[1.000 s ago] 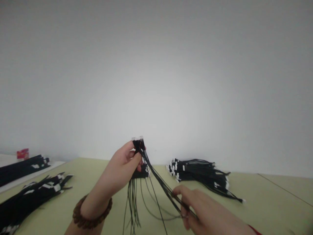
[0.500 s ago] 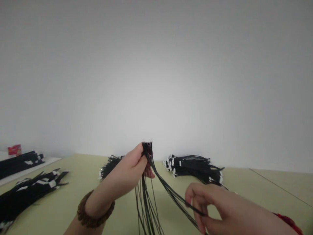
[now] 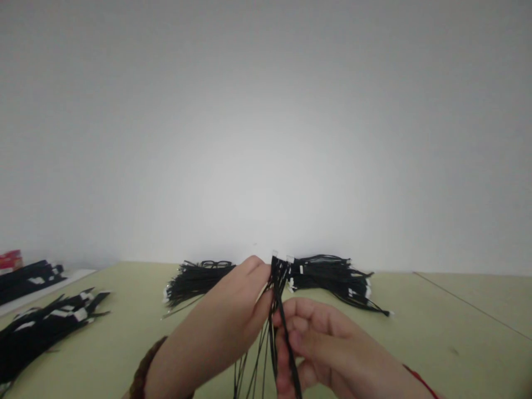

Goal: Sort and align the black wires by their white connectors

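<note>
Up close, from a head-worn camera looking forward and down, two bare hands grip a thin sheaf of black wires [image 3: 276,327] above a pale green table [image 3: 440,316]. The left hand [image 3: 216,324] is closed on the sheaf near its top, just below the small white connectors [image 3: 281,257] that stick up above the grip. The right hand [image 3: 320,346] is clamped on the same wires lower down, its curled fingers close beside the left hand. Below both hands, the wires run down past the bottom of the frame. A wooden bead bracelet [image 3: 146,360] circles the left wrist, partly out of view, and a thin red string [image 3: 420,381] circles the right wrist. Behind the hands, a bundle of black wired connectors [image 3: 332,275] lies on the table, just beside the held sheaf, with a second bundle [image 3: 195,284] to its left, under a pair of black-framed glasses [image 3: 216,264]. Farther left lies a pile of black cables with white tags [image 3: 45,316], and beyond it a similar pile [image 3: 29,280] rests on a white board [image 3: 78,275]. A small red object [image 3: 10,257] sits past that pile, too small to identify. A plain pale wall [image 3: 266,138] rises behind the table
</note>
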The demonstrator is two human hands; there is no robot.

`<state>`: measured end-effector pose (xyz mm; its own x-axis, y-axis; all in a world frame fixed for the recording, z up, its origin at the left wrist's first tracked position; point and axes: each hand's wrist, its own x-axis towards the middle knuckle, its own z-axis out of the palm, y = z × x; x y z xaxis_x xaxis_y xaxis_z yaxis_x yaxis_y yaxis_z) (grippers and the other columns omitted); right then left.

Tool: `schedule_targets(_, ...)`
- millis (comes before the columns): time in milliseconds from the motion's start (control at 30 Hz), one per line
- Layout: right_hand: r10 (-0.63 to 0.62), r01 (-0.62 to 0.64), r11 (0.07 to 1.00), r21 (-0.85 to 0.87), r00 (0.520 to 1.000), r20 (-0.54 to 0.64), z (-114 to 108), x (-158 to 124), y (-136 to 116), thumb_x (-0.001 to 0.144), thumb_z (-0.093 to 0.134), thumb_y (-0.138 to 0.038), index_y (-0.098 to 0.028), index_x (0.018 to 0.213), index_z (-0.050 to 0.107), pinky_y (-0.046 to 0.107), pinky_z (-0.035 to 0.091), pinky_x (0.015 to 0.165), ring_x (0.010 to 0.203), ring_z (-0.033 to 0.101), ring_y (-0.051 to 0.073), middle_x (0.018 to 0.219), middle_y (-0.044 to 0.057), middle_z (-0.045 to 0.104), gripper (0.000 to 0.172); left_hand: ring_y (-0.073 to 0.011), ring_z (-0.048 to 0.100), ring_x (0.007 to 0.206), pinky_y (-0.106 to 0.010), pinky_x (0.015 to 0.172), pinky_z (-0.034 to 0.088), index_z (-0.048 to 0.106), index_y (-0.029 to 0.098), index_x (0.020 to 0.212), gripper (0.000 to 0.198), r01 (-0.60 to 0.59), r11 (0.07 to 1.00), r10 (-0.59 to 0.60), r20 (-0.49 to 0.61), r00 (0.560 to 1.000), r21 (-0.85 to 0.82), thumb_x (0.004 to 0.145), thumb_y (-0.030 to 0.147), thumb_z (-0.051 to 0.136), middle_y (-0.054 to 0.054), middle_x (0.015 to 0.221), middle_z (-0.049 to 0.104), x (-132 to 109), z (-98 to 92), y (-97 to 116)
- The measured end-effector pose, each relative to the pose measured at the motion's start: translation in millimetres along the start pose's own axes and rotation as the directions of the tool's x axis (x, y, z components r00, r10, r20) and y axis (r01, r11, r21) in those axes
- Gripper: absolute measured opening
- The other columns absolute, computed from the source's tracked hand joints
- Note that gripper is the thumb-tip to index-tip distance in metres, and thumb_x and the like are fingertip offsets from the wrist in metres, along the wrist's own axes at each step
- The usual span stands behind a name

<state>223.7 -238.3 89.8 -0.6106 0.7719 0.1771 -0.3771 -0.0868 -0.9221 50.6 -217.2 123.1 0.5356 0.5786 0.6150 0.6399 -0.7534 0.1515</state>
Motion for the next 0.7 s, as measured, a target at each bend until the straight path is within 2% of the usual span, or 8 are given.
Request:
schedule_targets(133,-0.031,0.027,0.998,-0.056,0.996,-0.082,-2.4,4.3,1.0,0.078,0.070,-0.041,-0.015,0.079,0.051,0.029,0.053,0.064,0.068,0.065,0.014,0.068,0.000,0.062,0.033,-0.0177,0.053,0.076,-0.030,0.071,0.043,0.053,0.020,0.082,0.007,0.059,0.998,-0.057,-0.130,0.990,0.013,0.085,0.014,0.051,-0.002,0.080,0.057,4.4,-1.0,0.0)
schedule_targets(333,-0.105,0.082,0.977,-0.197,0.988,-0.110,-5.6,4.7,-1.0,0.081,0.068,-0.042,-0.015,0.081,0.055,0.028,0.054,0.067,0.075,0.063,0.014,0.077,0.003,0.066,0.030,-0.0153,0.054,0.063,-0.028,0.060,0.041,0.056,0.021,0.076,0.008,0.127,0.989,-0.136,-0.120,0.983,-0.078,0.084,0.021,0.054,0.001,0.068,0.059,4.1,-7.5,3.0)
schedule_targets(400,-0.104,0.076,0.973,-0.217,0.987,-0.123,-5.0,4.0,-1.2,0.080,0.068,-0.043,-0.015,0.081,0.055,0.029,0.055,0.068,0.078,0.063,0.014,0.080,0.004,0.067,0.030,-0.0145,0.054,0.061,-0.026,0.059,0.041,0.055,0.021,0.073,0.011,0.159,0.975,-0.173,-0.084,0.981,-0.153,0.084,0.024,0.054,0.002,0.065,0.057,3.3,-8.4,4.4)
schedule_targets(533,-0.102,0.071,0.967,-0.243,0.988,-0.114,-2.9,3.4,-1.6,0.075,0.072,-0.046,-0.015,0.080,0.055,0.029,0.055,0.064,0.079,0.062,0.016,0.078,0.004,0.065,0.035,-0.0122,0.051,0.054,-0.024,0.052,0.039,0.051,0.021,0.069,0.016,0.243,0.921,-0.228,0.086,0.970,-0.305,0.084,0.026,0.054,0.005,0.059,0.054,2.6,-6.1,6.8)
schedule_targets(633,-0.109,0.071,0.960,-0.270,0.986,-0.128,-4.0,4.0,-2.7,0.073,0.072,-0.046,-0.015,0.080,0.056,0.029,0.055,0.063,0.078,0.061,0.016,0.076,0.003,0.063,0.036,-0.0127,0.049,0.056,-0.025,0.054,0.038,0.048,0.021,0.067,0.016,0.247,0.936,-0.237,0.068,0.969,-0.251,0.082,0.023,0.053,0.005,0.060,0.052,3.2,-4.1,8.1)
schedule_targets(700,-0.126,0.077,0.956,-0.283,0.980,-0.157,-6.2,4.6,-4.1,0.075,0.070,-0.045,-0.014,0.082,0.058,0.028,0.055,0.064,0.079,0.061,0.016,0.078,0.004,0.063,0.034,-0.0129,0.048,0.057,-0.025,0.053,0.038,0.048,0.021,0.068,0.016,0.271,0.921,-0.257,0.087,0.963,-0.279,0.084,0.022,0.049,0.004,0.061,0.051,3.5,-4.6,9.5)
